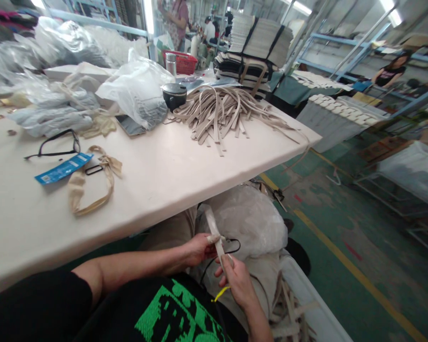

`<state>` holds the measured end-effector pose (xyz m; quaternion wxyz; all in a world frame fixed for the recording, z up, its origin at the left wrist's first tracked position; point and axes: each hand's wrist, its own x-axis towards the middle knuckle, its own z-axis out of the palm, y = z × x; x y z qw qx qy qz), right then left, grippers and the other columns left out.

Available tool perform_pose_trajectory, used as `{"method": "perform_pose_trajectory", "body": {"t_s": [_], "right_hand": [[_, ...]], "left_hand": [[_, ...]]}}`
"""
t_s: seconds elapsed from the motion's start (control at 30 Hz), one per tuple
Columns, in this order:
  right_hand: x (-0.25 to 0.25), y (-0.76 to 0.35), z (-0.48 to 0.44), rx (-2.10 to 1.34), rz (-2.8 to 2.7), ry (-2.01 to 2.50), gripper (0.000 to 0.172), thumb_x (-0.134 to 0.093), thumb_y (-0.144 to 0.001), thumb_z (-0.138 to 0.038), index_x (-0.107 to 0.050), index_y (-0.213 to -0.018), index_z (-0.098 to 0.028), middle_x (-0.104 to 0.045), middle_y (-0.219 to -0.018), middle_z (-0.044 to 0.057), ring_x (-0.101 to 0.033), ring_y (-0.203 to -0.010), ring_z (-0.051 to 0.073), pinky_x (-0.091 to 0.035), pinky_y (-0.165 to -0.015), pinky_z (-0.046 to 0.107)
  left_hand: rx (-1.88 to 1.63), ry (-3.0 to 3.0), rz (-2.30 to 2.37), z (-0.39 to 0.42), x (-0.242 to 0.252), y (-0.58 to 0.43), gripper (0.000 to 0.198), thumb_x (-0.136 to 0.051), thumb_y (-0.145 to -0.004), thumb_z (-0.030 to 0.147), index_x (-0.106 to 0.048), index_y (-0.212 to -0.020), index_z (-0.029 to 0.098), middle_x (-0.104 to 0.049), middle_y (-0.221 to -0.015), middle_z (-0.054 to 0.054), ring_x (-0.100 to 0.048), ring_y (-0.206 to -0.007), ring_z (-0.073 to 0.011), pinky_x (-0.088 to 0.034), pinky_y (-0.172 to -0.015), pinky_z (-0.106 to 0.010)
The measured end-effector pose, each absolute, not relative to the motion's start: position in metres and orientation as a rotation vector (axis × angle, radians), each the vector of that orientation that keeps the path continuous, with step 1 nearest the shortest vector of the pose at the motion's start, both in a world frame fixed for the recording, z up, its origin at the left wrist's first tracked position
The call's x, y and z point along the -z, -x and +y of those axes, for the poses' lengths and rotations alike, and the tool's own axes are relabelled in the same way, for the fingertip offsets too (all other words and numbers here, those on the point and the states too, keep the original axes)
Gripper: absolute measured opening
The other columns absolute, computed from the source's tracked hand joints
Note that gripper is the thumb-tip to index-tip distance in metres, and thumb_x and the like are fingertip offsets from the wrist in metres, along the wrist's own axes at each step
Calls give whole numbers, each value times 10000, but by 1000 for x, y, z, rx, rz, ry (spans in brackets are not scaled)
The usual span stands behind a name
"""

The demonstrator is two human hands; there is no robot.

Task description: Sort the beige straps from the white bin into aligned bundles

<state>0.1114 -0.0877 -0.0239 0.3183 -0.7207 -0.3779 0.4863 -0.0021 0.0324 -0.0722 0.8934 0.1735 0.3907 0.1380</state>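
Below the near edge of the surface (164, 180), over the lap, a beige strap (212, 223) is held between both hands. The left hand (199, 249) is closed on the strap's middle, with a taped fingertip pressed against it. The right hand (237, 280) is curled around the lower end just beneath, so the two hands are almost touching. The strap's upper end is tilted up towards the surface edge. A thin black cord (233, 247) is looped just beside the left hand, and a small yellow strip (221, 293) is seen under the right hand. A pile of similar straps (217, 114) is heaped on the surface, well apart from both hands.
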Motion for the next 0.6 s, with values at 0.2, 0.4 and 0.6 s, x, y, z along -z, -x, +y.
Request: {"method": "perform_pose_trajectory", "body": {"t_s": [0.2, 0.4, 0.6], "right_hand": [[12, -121, -102, -1291, -1080, 1958, 567, -332, -885, -665, -598, -820, -169, -611, -563, 1, -571, -460, 144, -423, -517, 240], [13, -124, -92, -1198, -1119, 2047, 600, -273, -876, -689, -589, -833, -181, -632, -618, 15, -595, -507, 157, -427, -537, 249], [1, -130, -108, -1210, -1157, 2122, 546, -291, -887, -660, -585, -841, -202, -613, -591, -11, -588, -503, 147, -413, -535, 240]], "left_hand": [[-335, -300, 909, 43, 66, 8, 275, -800, -683, 326, -679, -826, 125, -683, -760, -41, -616, -688, -134, -455, -715, -248], [-276, -333, 757, 23, 64, -2, 361, -831, -641, 366, -696, -829, 90, -689, -781, -81, -613, -683, -148, -453, -703, -248], [-357, -293, 857, 34, 59, 2, 249, -791, -699, 306, -699, -837, 120, -693, -821, -59, -619, -721, -136, -446, -698, -230]]}}
